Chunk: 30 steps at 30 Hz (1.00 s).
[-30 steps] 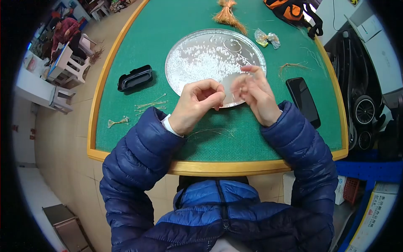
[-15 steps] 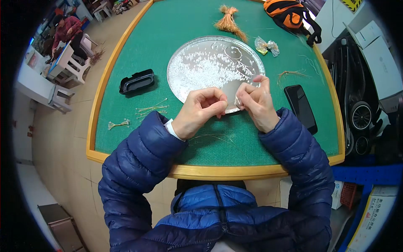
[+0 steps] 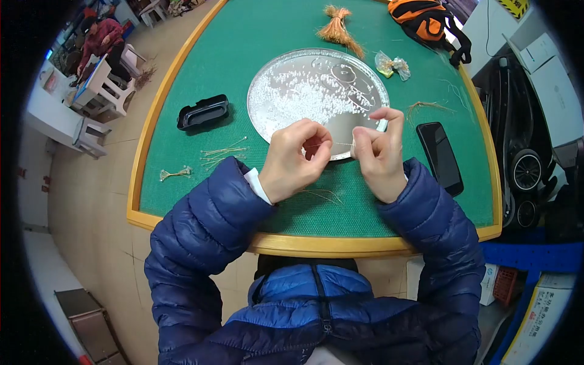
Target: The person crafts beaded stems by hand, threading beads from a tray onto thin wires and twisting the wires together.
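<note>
My left hand (image 3: 293, 161) is closed, thumb and index finger pinched on a thin wire (image 3: 341, 144). That wire stretches across a short gap to my right hand (image 3: 379, 157), whose thumb presses against curled fingers while the index finger is raised and bent. Both hands are over the near edge of a round silver tray (image 3: 359, 121), strewn with tiny white beads (image 3: 286, 100). On the green table below my left hand lie loose thin wires (image 3: 322, 194). To the left are several bead-tipped wires (image 3: 224, 152) and a small tied bundle of them (image 3: 175, 174).
A black plastic box (image 3: 204, 114) sits left of the tray, a phone (image 3: 439, 158) to the right. Farther back are a bundle of copper-coloured wires (image 3: 336, 29), small plastic bags (image 3: 392, 66) and an orange-black backpack (image 3: 426, 24). A wooden rim (image 3: 340, 245) edges the table. Another person (image 3: 102, 42) sits far left.
My right index finger has lifted higher and the wire between my hands now shows stretched out. My left hand has turned slightly. The whole view has shifted a little.
</note>
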{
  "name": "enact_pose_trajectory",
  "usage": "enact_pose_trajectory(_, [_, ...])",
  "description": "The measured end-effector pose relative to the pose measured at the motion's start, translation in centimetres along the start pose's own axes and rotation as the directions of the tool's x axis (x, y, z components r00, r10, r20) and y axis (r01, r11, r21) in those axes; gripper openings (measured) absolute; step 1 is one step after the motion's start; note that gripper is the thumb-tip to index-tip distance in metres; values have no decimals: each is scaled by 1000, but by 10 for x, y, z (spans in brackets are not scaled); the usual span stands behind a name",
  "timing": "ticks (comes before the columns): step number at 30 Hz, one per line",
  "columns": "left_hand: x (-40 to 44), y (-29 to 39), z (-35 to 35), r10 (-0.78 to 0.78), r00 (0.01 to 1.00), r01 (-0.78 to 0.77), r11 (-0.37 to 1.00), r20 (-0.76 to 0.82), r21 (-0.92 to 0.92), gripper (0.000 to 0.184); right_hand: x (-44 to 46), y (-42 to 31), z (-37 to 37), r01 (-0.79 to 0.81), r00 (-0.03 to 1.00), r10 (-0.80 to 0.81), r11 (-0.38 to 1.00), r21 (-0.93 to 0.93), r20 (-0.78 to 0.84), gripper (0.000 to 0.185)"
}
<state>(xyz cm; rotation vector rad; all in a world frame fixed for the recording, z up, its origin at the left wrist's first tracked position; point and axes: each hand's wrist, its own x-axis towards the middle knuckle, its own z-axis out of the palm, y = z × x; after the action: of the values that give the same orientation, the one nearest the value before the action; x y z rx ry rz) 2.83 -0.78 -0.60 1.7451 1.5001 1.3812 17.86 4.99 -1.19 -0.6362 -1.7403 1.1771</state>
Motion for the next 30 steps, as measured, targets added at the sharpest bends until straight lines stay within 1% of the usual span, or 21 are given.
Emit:
enact_pose_trajectory(1, [0,0,0,2,1000,-2,1000,1,1,8,0,1,-1,2,1000,-2,1000,0,-2,28])
enact_pose_trajectory(5, [3,-1,-1,113,993,-113,994,-37,6,11,6,9,-6,-105,993,115,948,301,-18,28])
enact_pose_trajectory(6, [4,-1,-2,115,993,-115,993,-38,9,11,7,8,-6,-102,994,112,948,303,-17,28])
enact_pose_trajectory(10, [3,-3,-1,214,976,-213,977,-40,17,15,6,6,-4,-78,996,84,910,408,2,26])
enact_pose_trajectory(16, [2,2,0,192,977,-199,978,-96,-61,16,7,7,-5,-73,997,76,935,348,5,26])
enact_pose_trajectory(21, [2,3,0,224,970,-226,974,-95,-16,16,6,6,-6,-60,998,59,957,283,11,25])
enact_pose_trajectory(25, [3,1,1,334,935,-328,942,-119,66,13,6,3,-3,-19,1000,21,954,298,-4,23])
enact_pose_trajectory(30, [1,0,1,280,958,-275,958,-56,80,13,5,2,-10,-76,996,65,967,245,55,28])
